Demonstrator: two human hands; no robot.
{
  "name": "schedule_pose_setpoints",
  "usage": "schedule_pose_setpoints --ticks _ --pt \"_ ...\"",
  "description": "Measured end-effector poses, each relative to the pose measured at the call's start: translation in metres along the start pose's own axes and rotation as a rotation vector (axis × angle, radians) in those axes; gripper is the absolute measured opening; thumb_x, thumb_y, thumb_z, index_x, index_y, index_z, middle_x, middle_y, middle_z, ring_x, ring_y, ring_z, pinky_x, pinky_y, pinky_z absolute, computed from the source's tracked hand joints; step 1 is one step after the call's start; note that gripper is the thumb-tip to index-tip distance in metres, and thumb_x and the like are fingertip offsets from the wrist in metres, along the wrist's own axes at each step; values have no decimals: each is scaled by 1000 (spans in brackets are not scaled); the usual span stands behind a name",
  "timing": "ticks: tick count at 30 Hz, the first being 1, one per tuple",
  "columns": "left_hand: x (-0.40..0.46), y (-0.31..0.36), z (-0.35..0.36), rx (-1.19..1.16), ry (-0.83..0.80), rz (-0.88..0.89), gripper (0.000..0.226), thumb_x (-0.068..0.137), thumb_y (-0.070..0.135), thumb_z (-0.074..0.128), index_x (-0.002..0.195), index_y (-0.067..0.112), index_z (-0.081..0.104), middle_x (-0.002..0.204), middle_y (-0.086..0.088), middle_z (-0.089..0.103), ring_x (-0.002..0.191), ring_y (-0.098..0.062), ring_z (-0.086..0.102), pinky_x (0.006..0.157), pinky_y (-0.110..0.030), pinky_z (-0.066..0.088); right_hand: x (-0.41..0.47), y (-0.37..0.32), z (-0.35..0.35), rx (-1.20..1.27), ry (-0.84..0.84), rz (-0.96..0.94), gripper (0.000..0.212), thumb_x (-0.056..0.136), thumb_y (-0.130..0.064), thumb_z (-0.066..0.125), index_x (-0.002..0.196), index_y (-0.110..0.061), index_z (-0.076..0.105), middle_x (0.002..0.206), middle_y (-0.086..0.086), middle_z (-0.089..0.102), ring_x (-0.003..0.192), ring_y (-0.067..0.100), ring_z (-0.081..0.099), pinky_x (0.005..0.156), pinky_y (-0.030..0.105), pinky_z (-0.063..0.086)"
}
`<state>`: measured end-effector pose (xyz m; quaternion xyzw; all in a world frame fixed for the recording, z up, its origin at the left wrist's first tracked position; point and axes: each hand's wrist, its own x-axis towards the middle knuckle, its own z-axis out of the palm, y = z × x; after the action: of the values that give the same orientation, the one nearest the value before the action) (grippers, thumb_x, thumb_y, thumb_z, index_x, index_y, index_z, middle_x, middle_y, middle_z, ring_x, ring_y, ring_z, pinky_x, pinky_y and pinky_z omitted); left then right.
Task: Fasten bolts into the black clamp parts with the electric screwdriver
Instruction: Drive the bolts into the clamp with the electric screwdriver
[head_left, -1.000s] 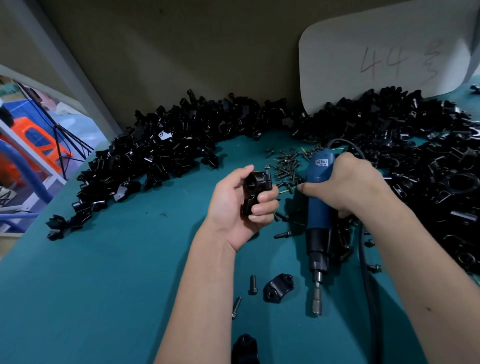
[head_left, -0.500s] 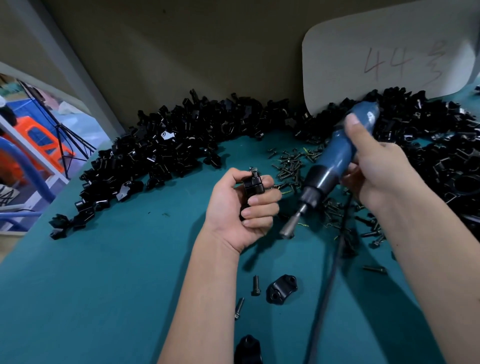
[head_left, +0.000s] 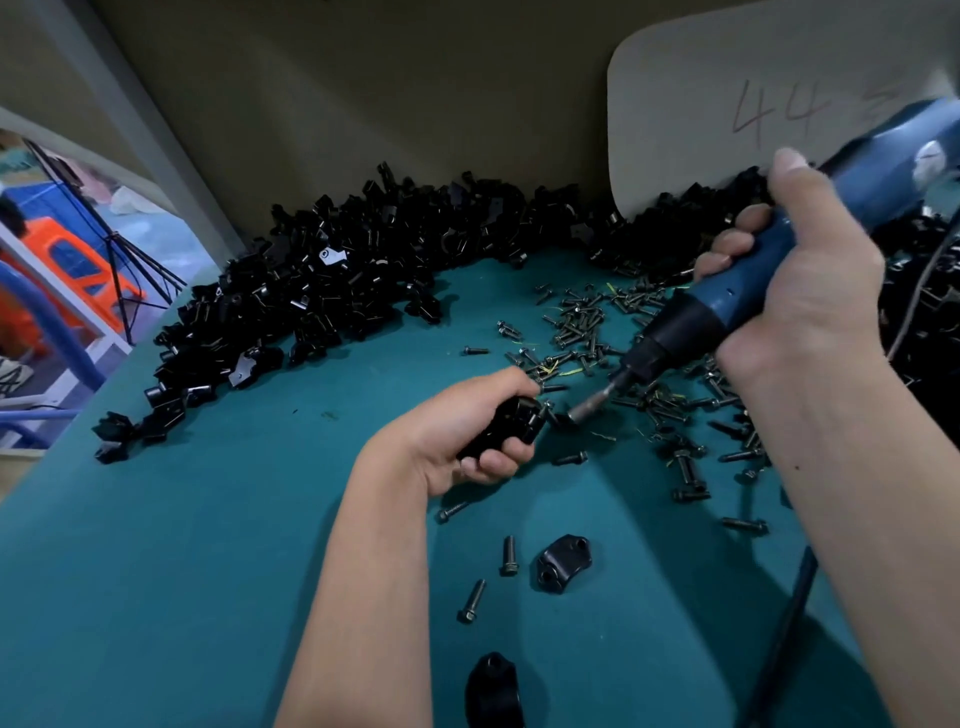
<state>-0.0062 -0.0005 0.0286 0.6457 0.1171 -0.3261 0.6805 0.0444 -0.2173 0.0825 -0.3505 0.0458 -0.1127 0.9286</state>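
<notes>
The teal table (head_left: 197, 571) is carrying a long heap of black clamp parts (head_left: 322, 291) lying well beyond your left grip. Your right hand (head_left: 800, 291) is wrapping its grip tight around the blue electric screwdriver (head_left: 727, 296), tilting its bit (head_left: 589, 408) down toward your left hand (head_left: 467, 436). That left grip is clamping a black clamp part (head_left: 511, 426), the bit tip sitting just beside it. Loose bolts (head_left: 587, 332) are lying scattered between both grips and beyond. A single clamp half (head_left: 563, 564) is lying nearer you than the left grip.
</notes>
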Motion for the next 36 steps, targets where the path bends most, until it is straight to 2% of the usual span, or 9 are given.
schedule_pose_setpoints --ticks 8,11,13,16,21,26,31,34,36 --pt "0 3 8 219 -10 -21 22 103 33 42 85 20 42 54 2 39 34 -4 28 30 -11 19 -4 4 1 3 106 -64 28 93 -17 73 105 -11 49 66 0 52 50 12 48 50 26 43" --pt "1 3 10 268 -13 -20 24 102 32 42 82 19 44 54 2 39 35 -4 29 31 -11 19 -3 4 0 -12 31 -1 32 96 -37 71 107 -14 51 69 -1 53 53 11 48 52 27 44" --pt "2 3 10 306 -19 -28 25 102 31 43 81 18 46 54 2 40 35 -5 29 32 -12 19 -2 2 -3 40 -54 90 48 100 -62 51 106 -15 55 74 1 55 58 14 50 58 27 46" --pt "1 3 8 303 -13 -27 24 102 31 43 82 18 45 54 2 40 36 -4 29 32 -12 19 3 -1 -11 199 -91 214 61 105 -65 28 109 -15 62 88 9 61 67 21 56 70 31 50" --pt "1 2 4 187 6 2 29 103 31 40 78 16 40 54 1 38 34 -3 27 30 -12 19 6 -1 -16 363 -75 323 42 105 -54 44 122 -19 61 112 11 63 88 29 62 101 40 44" --pt "1 2 2 93 21 -5 41 102 34 37 66 16 37 53 3 34 33 -3 23 28 -13 19 1 8 -12 427 -157 391 38 100 -51 57 122 -21 65 118 11 62 99 33 62 104 60 43" --pt "-1 2 0 75 18 -4 50 104 36 38 57 19 43 53 3 32 33 -4 22 28 -14 17 -2 16 -5 435 -111 367 35 102 -45 62 122 -17 66 115 9 61 94 31 61 103 44 48" --pt "-1 2 -2 59 22 -15 37 103 36 40 71 17 40 55 2 33 34 -3 22 29 -13 16 -5 14 -1 341 -104 310 42 103 -53 56 121 -16 64 112 9 60 85 27 61 101 41 48" --pt "-1 2 -3 71 18 -25 33 102 36 41 76 17 37 56 2 34 34 -3 23 30 -13 16 -6 8 2 250 -97 243 52 98 -59 60 116 -11 62 99 9 60 76 21 59 90 36 52"
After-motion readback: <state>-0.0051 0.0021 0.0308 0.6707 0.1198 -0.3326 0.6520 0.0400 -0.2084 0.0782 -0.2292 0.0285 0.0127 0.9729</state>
